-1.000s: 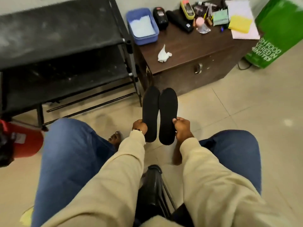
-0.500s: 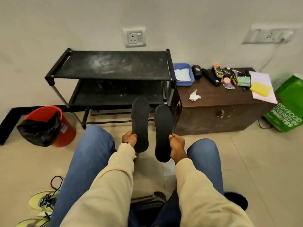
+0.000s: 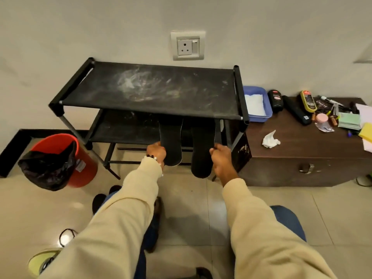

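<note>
Room: pale tiled floor (image 3: 332, 208) and plain off-white wall, with one white switched wall socket (image 3: 188, 46) set above the rack.

Far left, on the floor: red plastic bucket (image 3: 84, 168), lined with a black bin bag (image 3: 48, 168), just beside the rack's left leg. Bottom-left corner: part of a yellow-green shoe (image 3: 40, 262).

Centre: black two-tier shoe rack with fabric shelves (image 3: 149, 87), against the wall. Its top shelf is smeared with whitish dust.

Left hand (image 3: 157, 153), beige sleeve, bead bracelet at the wrist: grip pinching the left edge of the left flat black insole (image 3: 171, 141) near its heel. The insole lies lengthwise, toe end under the top shelf and over the lower one, heel end projecting past the rack's front toward the person. Whether it rests on the lower shelf cannot be told.

Right flat black insole (image 3: 202, 150): parallel to the first with a gap between, toe end likewise under the top shelf, heel hanging slightly lower. Right hand (image 3: 221, 158), beige sleeve: grip curled on this insole's right edge.

Right: dark brown wooden chest with a metal handle (image 3: 302, 154), touching the rack's right side. On its lid:
- blue plastic tray holding something white (image 3: 259, 117)
- crumpled white tissue (image 3: 270, 139)
- black bottle (image 3: 276, 99)
- yellow-and-black handheld device (image 3: 308, 101)
- small pink-lidded jar (image 3: 322, 118)
- stack of green papers (image 3: 349, 120)
</note>
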